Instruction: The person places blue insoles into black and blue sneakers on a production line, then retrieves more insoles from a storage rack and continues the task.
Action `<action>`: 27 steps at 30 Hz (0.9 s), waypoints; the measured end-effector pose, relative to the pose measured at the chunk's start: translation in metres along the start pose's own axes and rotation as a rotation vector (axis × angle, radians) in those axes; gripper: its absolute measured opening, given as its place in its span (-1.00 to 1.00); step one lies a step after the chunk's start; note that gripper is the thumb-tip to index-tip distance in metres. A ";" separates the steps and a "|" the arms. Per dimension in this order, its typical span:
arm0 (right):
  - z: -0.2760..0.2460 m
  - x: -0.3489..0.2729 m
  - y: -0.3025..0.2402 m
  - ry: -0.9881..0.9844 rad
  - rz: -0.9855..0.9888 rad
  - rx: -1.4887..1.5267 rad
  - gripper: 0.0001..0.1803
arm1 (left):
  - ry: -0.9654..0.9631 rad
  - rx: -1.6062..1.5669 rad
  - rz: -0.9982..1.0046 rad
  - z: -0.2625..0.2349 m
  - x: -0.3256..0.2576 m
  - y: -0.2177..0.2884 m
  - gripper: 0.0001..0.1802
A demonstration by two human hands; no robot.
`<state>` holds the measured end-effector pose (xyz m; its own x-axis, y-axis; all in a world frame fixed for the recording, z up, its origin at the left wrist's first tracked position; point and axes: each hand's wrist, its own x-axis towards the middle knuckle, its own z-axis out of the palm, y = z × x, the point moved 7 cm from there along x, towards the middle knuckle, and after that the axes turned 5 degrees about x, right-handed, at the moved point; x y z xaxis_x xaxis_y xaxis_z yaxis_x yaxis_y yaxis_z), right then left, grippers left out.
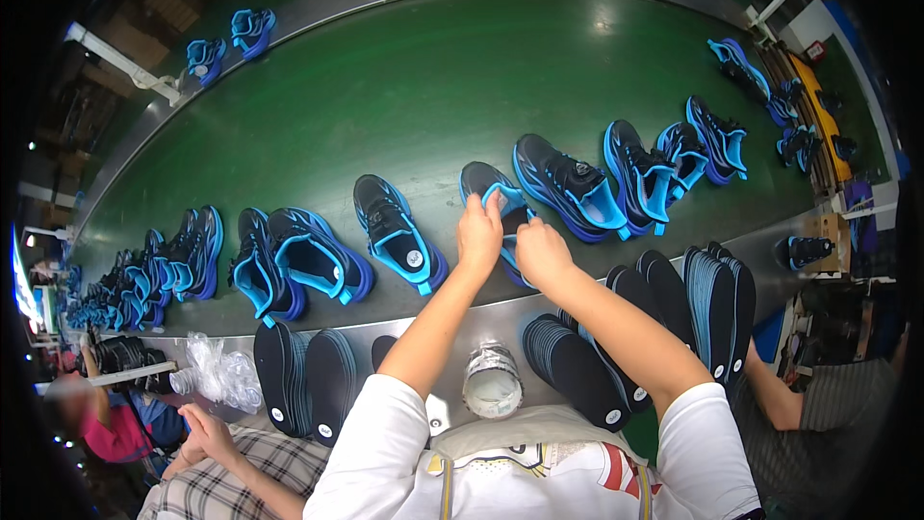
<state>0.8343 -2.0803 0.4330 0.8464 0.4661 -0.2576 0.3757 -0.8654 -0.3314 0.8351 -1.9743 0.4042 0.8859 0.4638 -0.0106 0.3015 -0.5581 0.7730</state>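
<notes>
A black and blue sneaker (486,176) lies on the green conveyor belt in front of me, its toe pointing away. My left hand (478,234) is closed on the left side of its opening, thumb up near the tongue. With curled fingers, my right hand (542,252) grips the right side of the collar near the heel; the fingertips are partly hidden. Left of my hands stands another sneaker (385,217), a round white sticker showing inside. Close on the right is a further sneaker (568,183).
Rows of sneakers line the belt (404,77) on both sides. Along the near metal edge lie stacks of black insoles (575,371), more insoles (284,376), a round container (493,382) and clear plastic bags (219,371). People sit close by at left and right.
</notes>
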 end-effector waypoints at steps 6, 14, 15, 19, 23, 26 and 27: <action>0.002 0.024 0.012 0.198 -0.153 0.021 -0.88 | -0.021 -0.123 0.106 0.007 0.007 0.008 -0.59; -0.002 0.024 0.017 0.220 -0.323 -0.061 -0.86 | -0.173 -0.273 0.077 0.000 0.021 0.009 -0.65; -0.001 0.027 0.020 0.218 -0.306 -0.072 -0.87 | -0.176 -0.304 0.084 0.001 0.021 0.014 -0.65; -0.024 0.006 -0.005 0.307 -0.354 -0.034 -0.77 | -0.208 -0.311 0.055 -0.005 0.024 -0.007 -0.63; -0.029 0.010 0.013 -0.156 -0.032 -0.195 -0.68 | -0.280 -0.351 -0.073 -0.004 0.026 0.000 -0.59; -0.020 0.017 0.007 -0.166 -0.234 -0.164 -0.79 | -0.280 -0.429 -0.118 0.000 0.028 -0.006 -0.58; -0.019 0.017 0.003 -0.151 -0.293 -0.162 -0.80 | -0.282 -0.437 -0.125 0.001 0.028 -0.011 -0.58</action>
<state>0.8568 -2.0788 0.4445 0.6332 0.7099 -0.3085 0.6590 -0.7035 -0.2662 0.8570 -1.9563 0.3946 0.9311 0.2722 -0.2427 0.2888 -0.1441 0.9465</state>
